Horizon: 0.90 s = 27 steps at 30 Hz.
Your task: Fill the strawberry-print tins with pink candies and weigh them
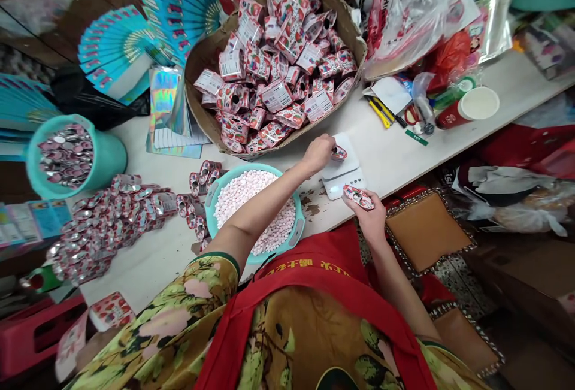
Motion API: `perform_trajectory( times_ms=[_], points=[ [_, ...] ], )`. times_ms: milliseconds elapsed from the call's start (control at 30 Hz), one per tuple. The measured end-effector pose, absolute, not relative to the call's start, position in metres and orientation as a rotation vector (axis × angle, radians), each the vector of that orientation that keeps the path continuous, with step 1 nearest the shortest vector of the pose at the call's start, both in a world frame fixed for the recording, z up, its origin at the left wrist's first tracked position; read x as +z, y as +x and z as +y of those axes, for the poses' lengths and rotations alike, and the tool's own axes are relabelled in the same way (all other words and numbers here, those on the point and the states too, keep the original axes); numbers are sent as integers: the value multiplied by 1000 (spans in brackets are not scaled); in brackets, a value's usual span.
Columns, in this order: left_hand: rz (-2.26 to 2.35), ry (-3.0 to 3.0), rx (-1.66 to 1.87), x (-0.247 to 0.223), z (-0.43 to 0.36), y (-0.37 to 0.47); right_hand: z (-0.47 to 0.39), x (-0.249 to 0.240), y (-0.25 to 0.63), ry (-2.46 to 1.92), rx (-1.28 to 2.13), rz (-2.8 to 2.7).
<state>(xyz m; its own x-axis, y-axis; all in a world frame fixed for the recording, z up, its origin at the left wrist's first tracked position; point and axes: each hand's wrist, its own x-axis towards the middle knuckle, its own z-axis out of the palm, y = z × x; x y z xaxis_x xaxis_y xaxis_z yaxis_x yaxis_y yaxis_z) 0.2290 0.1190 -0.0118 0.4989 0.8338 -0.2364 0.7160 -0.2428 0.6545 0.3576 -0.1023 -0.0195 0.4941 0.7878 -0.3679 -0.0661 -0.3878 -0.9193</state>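
Note:
My left hand (320, 153) reaches across a turquoise basin (299, 222) of small pale pink candies to a white digital scale (344, 165). Its fingers are closed on a small oval strawberry-print candy box (340, 153), over the scale's platform. Whether that box rests on the platform, I cannot tell. Just in front of the scale, my right hand (372, 219) holds a second strawberry-print candy box (358, 197), its oval end facing up. Behind the basin and scale stands a cardboard carton (197, 99) heaped with similar boxes.
Many silver-topped boxes (108, 222) are piled at left, beside a turquoise bucket (110, 156) of small shiny pieces. Blue fanned packets (117, 48) stand behind. On the right lie a yellow cutter (380, 113), a paper cup (462, 108) and plastic bags (413, 24). Another person's hand (96, 345) shows lower left.

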Motion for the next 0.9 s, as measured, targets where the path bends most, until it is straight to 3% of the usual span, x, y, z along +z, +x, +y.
perform_trajectory(
  times_ms=[167,467,900],
  points=[
    [1240,2177,149,-22,119,232,-100,-29,370,-1713,1035,-557],
    [1374,1856,530,-20,116,188,-97,-30,373,-1685,961,-542],
    [1364,2186,182,-4,104,186,-125,-44,385,-1762,943,-422]
  ],
)
